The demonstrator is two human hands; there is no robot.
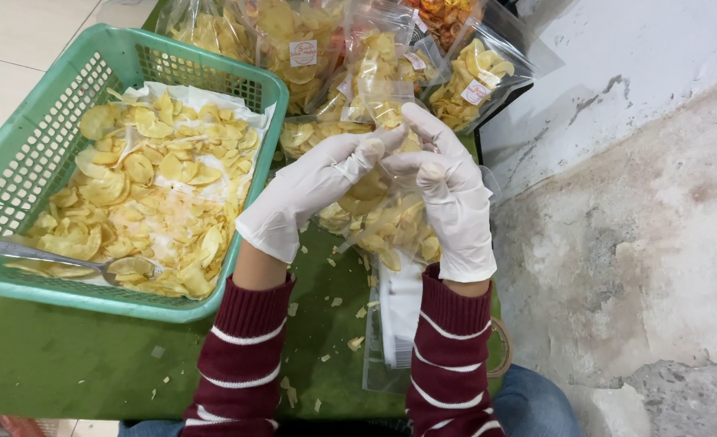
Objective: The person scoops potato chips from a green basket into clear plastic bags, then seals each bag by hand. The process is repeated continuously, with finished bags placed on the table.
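Observation:
Both my hands wear white gloves and dark red striped sleeves. My left hand (pixel 310 190) and my right hand (pixel 454 194) together grip a clear plastic bag of yellow chips (pixel 387 218) above the green table (pixel 75 356), fingers pinching its top. To the left stands a green plastic basket (pixel 51 105) lined with white paper and full of loose yellow chips (pixel 148 194). A metal spoon (pixel 43 255) lies in the basket's near-left corner.
Several filled, labelled chip bags (pixel 375 57) are piled at the back of the table. A stack of empty clear bags (pixel 395 324) lies under my right forearm. Chip crumbs dot the table. A worn grey-white floor (pixel 634 202) lies to the right.

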